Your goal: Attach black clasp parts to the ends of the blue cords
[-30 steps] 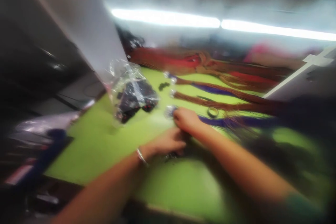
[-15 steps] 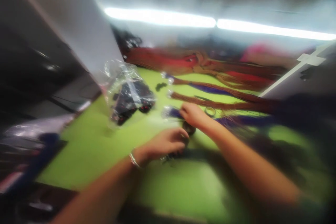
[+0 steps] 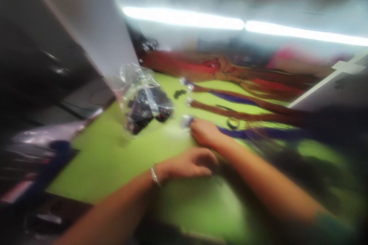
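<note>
The picture is blurred by motion. My left hand (image 3: 191,164), a bracelet on its wrist, rests on the green table (image 3: 115,157) with its fingers curled; what they hold, if anything, is hidden. My right hand (image 3: 204,131) lies just beyond it, closed at the capped end of a purple hair bundle (image 3: 258,133) that stretches off to the right. Two more bundles, reddish brown (image 3: 238,114) and brown with purple (image 3: 230,96), lie parallel behind. A small ring (image 3: 232,123) sits just right of my right hand.
A clear plastic bag (image 3: 143,103) of dark small parts lies at the left of the table. A heap of red and orange hair (image 3: 218,67) runs along the back. A white panel (image 3: 94,34) leans at the left, a white board (image 3: 330,88) at the right.
My right hand has moved left, back to the capped end of the purple bundle. My left hand has shifted slightly right and toward me. The dark thing seen between the hands no longer shows.
</note>
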`<state>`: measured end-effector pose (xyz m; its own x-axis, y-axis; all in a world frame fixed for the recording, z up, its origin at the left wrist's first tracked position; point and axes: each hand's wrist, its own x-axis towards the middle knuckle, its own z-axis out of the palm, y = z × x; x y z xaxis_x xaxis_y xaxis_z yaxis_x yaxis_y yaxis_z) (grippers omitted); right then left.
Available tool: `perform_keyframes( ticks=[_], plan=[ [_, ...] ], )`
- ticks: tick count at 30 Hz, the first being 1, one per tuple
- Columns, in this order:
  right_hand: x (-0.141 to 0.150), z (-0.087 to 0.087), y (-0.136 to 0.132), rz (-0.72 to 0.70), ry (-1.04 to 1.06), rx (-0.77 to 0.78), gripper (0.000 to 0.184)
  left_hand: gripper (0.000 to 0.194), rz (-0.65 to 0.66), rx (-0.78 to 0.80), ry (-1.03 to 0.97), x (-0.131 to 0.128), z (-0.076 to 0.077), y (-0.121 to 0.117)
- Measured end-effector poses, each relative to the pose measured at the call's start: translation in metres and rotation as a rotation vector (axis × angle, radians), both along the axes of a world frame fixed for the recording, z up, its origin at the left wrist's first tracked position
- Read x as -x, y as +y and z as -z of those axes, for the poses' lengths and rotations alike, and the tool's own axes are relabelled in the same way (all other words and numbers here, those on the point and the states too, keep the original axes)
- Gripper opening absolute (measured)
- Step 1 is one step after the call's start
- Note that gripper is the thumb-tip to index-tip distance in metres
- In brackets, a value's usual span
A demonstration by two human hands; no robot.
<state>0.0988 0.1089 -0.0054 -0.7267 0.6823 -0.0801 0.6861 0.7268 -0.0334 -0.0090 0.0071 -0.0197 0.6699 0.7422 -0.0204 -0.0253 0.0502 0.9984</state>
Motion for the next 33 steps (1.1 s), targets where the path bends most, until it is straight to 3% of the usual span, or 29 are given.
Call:
perform_keyframes(
  ticks=[6,13,16,18,21,26,33],
  plan=[
    [0.003,0.002,-0.001,-0.032,0.050,-0.052,0.018,0.027,-0.031,0.007,0.006,-0.002,0.001,-0.001],
    [0.010,0.009,0.001,-0.021,0.056,0.003,0.020,0.025,-0.051,0.051,-0.004,0.001,-0.006,-0.002],
    [-0.002,-0.007,0.006,0.144,0.166,0.045,0.018,0.025,-0.163,0.091,-0.036,0.005,-0.010,0.002],
    [-0.015,-0.021,0.008,0.280,0.342,0.067,0.016,0.024,-0.305,0.121,-0.104,0.009,-0.009,0.007],
    [-0.038,-0.032,0.003,0.365,0.631,0.139,0.010,0.028,-0.497,0.236,-0.216,0.013,-0.005,0.015],
    [-0.057,-0.018,-0.023,0.348,0.830,0.307,0.013,0.038,-0.562,0.454,-0.275,0.013,0.000,0.020],
    [-0.064,-0.009,-0.041,0.309,0.684,0.346,0.015,0.035,-0.522,0.483,-0.272,0.014,0.006,0.022]
  ],
)
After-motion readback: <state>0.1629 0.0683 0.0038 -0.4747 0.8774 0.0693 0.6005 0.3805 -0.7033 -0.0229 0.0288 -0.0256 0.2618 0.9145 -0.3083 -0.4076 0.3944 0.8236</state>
